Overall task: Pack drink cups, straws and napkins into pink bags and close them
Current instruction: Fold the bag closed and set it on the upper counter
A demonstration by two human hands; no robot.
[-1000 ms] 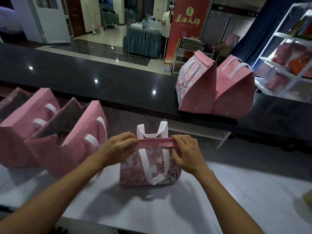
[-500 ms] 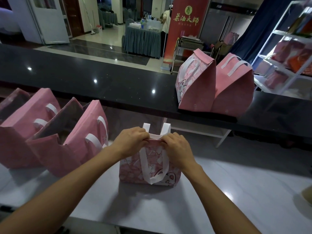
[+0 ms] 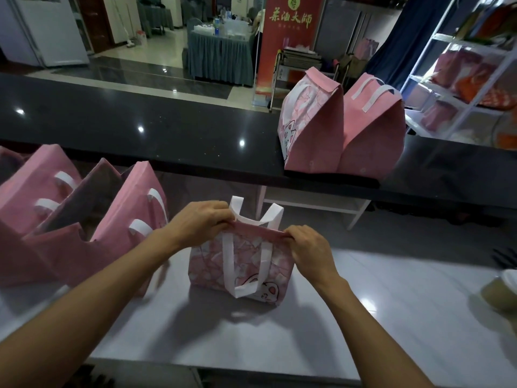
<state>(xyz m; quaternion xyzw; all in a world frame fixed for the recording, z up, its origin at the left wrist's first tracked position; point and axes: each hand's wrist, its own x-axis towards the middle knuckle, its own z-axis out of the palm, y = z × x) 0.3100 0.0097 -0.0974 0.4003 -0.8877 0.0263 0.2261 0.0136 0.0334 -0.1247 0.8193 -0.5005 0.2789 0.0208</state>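
A small pink patterned bag (image 3: 246, 264) with white handles stands upright on the white worktop (image 3: 391, 317) in front of me. Its top edge is pressed flat together. My left hand (image 3: 200, 222) pinches the left end of that top strip. My right hand (image 3: 310, 247) pinches the right end. One white handle loop sticks up behind the strip, the other hangs down the front. A drink cup (image 3: 500, 292) with a white lid shows at the right edge. What is inside the bag is hidden.
Several open pink bags (image 3: 84, 225) stand in a row at the left. Two closed pink bags (image 3: 341, 130) sit on the raised black counter (image 3: 140, 127) behind. A white shelf rack (image 3: 461, 79) with packed bags stands at the far right.
Half a second ago both hands were bunched together at the middle of the bag's top. Now they have slid apart to its two ends. The view has tilted right, showing the cup.
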